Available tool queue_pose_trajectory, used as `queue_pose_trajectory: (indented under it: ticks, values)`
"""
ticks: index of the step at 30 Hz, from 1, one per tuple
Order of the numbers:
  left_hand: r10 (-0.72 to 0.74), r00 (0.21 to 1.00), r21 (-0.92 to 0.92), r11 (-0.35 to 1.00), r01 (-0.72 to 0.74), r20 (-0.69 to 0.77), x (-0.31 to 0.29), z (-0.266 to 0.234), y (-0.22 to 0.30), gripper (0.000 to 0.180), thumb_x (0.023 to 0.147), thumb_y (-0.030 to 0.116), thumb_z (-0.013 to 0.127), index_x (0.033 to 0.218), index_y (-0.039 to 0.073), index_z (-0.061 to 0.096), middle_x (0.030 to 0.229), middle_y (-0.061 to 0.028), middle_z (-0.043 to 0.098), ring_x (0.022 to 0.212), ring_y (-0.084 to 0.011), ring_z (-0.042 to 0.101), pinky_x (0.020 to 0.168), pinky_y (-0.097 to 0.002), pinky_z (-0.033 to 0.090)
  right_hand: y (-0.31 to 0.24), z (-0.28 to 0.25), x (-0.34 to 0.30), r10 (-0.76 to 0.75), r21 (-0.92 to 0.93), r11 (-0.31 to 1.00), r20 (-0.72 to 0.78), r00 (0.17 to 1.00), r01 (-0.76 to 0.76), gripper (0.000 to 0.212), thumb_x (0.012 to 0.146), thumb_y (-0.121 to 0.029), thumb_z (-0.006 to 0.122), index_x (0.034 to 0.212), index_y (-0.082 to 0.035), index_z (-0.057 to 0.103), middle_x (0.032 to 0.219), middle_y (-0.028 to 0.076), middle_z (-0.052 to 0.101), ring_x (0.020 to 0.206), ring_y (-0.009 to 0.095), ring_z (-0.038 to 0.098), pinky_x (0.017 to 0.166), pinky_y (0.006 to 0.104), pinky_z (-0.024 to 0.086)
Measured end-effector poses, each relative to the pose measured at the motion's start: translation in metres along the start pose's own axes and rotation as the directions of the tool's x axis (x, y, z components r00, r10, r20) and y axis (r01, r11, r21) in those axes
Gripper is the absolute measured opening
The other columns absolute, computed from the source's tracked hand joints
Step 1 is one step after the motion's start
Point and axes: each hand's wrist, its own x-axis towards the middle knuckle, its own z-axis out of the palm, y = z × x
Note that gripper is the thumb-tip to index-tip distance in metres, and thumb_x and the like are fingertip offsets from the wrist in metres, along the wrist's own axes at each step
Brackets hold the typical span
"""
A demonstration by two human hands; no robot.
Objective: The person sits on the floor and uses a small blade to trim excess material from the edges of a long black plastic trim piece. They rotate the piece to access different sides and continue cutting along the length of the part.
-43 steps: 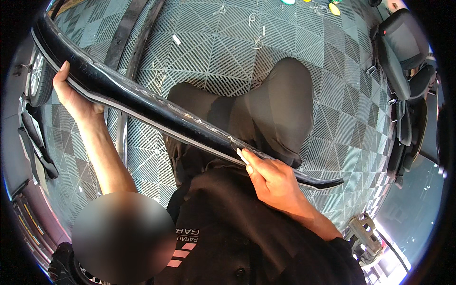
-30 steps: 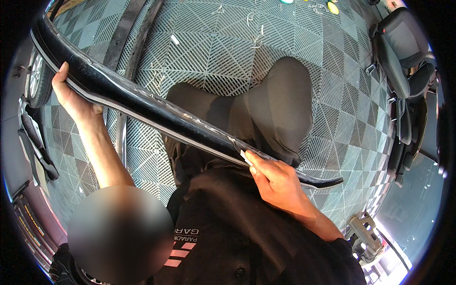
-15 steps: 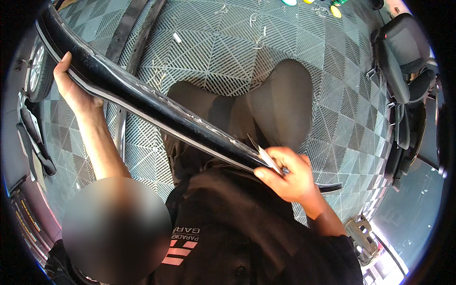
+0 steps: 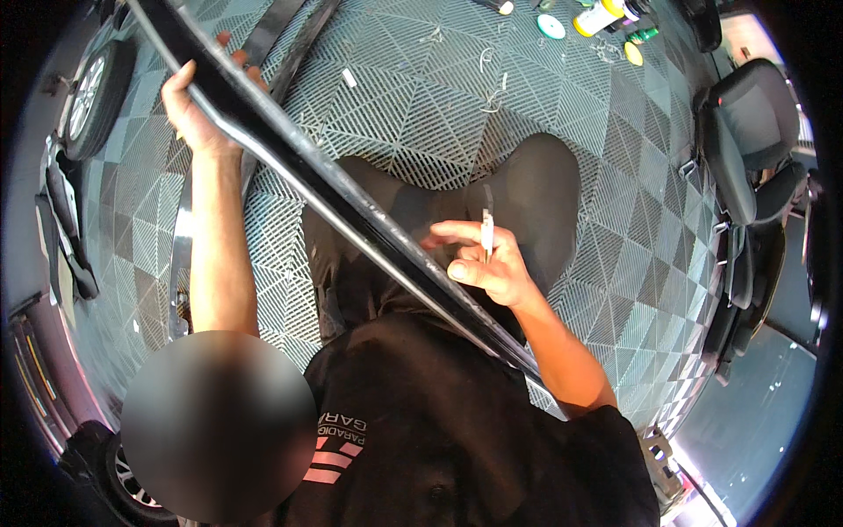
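A long black car trim piece (image 4: pixel 356 215) with pale, shiny edges slants across my lap from upper left to lower right. My left hand (image 4: pixel 206 123) is closed around its upper part, thumb on the near edge and fingertips showing past the far one. Beside the lower half, my right hand (image 4: pixel 499 274) has its index finger stretched toward the trim. A slim white-handled knife (image 4: pixel 487 233) is held among that hand's fingers, its thin blade pointing away from me. Whether the right fingertips touch the trim is hard to tell.
Dark long strips (image 4: pixel 303 44) lie on the grey tiled floor at the far left, beyond the trim. Far right are a yellow bottle (image 4: pixel 599 18) and a round lid (image 4: pixel 551 26). A wheel (image 4: pixel 101 97) stands left; a car seat (image 4: pixel 751 119) is at right.
The trim has turned steeper and its face has tilted. My left hand has moved up and right. My right hand has come off the trim's edge, fingers loosened, with the knife now pointing straight away.
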Motion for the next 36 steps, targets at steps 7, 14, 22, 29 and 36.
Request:
queue_pose_trajectory:
  ticks: [7,14,22,29,36]
  values:
    - [0.070,0.988,0.150,0.988,-0.049,-0.138,0.015,0.001,0.002,0.053,0.087,0.037,0.057,0.121,-0.004,0.062,0.091,-0.0165,0.069,0.074,-0.0266,0.068,0.070,-0.0391,0.058,-0.017,0.011,0.003,-0.163,-0.486,0.869,-0.102,0.981,0.094,0.034,0.074,-0.022,0.090,0.095,-0.004,0.071,0.077,-0.001,0.060,0.061,0.004,0.048,0.052,0.0235,0.039]
    - [0.062,0.991,0.142,0.989,-0.044,-0.120,0.012,0.008,0.008,0.040,0.089,0.032,0.057,0.108,-0.002,0.066,0.086,-0.0128,0.071,0.072,-0.0241,0.069,0.067,-0.0364,0.059,-0.020,0.016,0.004,-0.144,-0.382,0.920,-0.114,0.983,0.090,0.025,0.081,-0.019,0.086,0.080,-0.003,0.067,0.075,0.000,0.060,0.059,0.004,0.047,0.051,0.0240,0.036]
    - [0.045,0.975,0.096,0.995,-0.025,-0.219,0.006,0.017,0.007,0.031,0.088,0.032,0.060,0.095,0.002,0.067,0.080,-0.0106,0.071,0.066,-0.0243,0.069,0.063,-0.0365,0.059,-0.009,0.023,0.014,-0.480,-0.617,0.705,-0.053,0.876,0.349,0.019,0.089,-0.010,0.074,0.077,0.000,0.063,0.064,0.007,0.051,0.054,0.017,0.047,0.051,0.0324,0.038]
    - [0.013,0.979,0.099,0.995,0.008,-0.204,0.005,0.017,0.006,0.031,0.088,0.033,0.060,0.093,0.003,0.066,0.077,-0.0101,0.070,0.064,-0.0230,0.068,0.062,-0.0363,0.059,-0.002,0.025,0.016,-0.639,-0.757,0.495,0.014,0.769,0.425,0.013,0.084,-0.001,0.073,0.090,0.001,0.062,0.076,0.013,0.061,0.058,0.025,0.061,0.052,0.0341,0.049]
    - [0.010,0.968,0.147,0.989,0.028,-0.252,0.005,0.021,0.003,0.034,0.087,0.035,0.060,0.093,0.003,0.066,0.077,-0.0103,0.069,0.064,-0.0226,0.068,0.061,-0.0363,0.059,-0.008,0.021,0.020,-0.717,-0.827,0.469,-0.151,0.681,0.311,0.008,0.085,0.000,0.067,0.085,0.001,0.059,0.076,0.014,0.060,0.059,0.027,0.059,0.054,0.0353,0.049]
